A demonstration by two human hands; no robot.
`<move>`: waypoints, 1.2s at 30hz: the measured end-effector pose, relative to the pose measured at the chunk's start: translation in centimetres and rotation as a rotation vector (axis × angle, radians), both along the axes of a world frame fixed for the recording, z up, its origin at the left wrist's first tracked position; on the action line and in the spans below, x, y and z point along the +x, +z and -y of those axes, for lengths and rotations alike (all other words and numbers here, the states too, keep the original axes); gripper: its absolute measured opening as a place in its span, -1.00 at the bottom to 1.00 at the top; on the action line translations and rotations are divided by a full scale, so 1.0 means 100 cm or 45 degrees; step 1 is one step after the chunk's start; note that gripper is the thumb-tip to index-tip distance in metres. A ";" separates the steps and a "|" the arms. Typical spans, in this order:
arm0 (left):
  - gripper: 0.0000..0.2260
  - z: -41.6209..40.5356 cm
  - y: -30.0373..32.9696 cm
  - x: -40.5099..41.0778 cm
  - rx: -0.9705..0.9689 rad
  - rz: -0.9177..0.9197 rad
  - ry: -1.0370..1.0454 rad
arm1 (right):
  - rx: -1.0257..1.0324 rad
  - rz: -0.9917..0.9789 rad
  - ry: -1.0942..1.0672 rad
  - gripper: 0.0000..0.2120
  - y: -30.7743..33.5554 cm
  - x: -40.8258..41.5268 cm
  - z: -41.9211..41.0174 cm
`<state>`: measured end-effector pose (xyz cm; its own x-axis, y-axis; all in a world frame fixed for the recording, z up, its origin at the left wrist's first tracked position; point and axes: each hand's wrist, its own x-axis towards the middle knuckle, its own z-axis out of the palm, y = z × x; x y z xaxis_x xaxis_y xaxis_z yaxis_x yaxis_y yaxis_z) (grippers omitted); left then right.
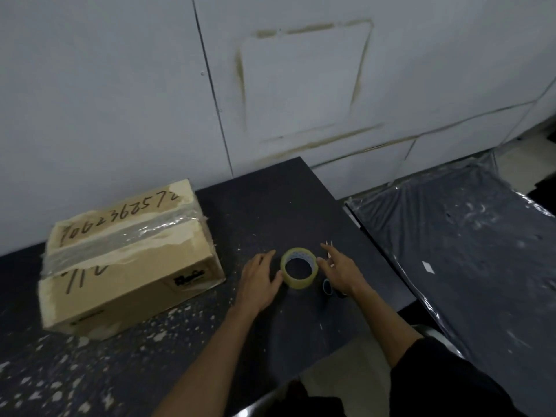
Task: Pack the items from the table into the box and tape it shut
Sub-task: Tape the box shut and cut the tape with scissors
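Currently the box (129,260) sits closed on the dark table (285,206), at the left, against the wall; one strip of clear tape runs along its top seam, over handwritten digits. No loose items are visible on the tabletop, so packing looks finished and the sealing likely done or nearly so.

One tape roll (298,267) lies flat on the table to the right of the box, well apart from it. Left hand (260,281) rests with fingers spread, thumb touching the roll's near-left side. Right hand (340,270) is also spread, fingertips at the roll's right edge; neither hand closes around it. Whether the roll is being set down or picked up cannot be told.

Behind the right wrist, scissors (328,286) lie partly hidden; only a bluish handle loop shows.

Judgement: if more tape is needed, grip the roll by its rim with one hand, find the free end with the other, and steady the box before pulling.

Count: one box, one tape roll, one pair of scissors, two hands.
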<state>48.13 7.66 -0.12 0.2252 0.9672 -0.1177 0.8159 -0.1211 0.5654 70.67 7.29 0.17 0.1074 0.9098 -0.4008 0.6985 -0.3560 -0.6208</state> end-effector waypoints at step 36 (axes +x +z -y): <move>-0.65 -0.058 0.080 -0.065 -0.093 0.841 0.193 | 0.419 -0.010 0.708 -0.79 0.095 -0.073 -0.124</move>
<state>41.59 13.50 7.86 0.1346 0.9886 -0.0681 0.3015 0.0246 0.9531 63.37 19.65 9.66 -0.4170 0.9044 -0.0906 0.7190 0.2672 -0.6416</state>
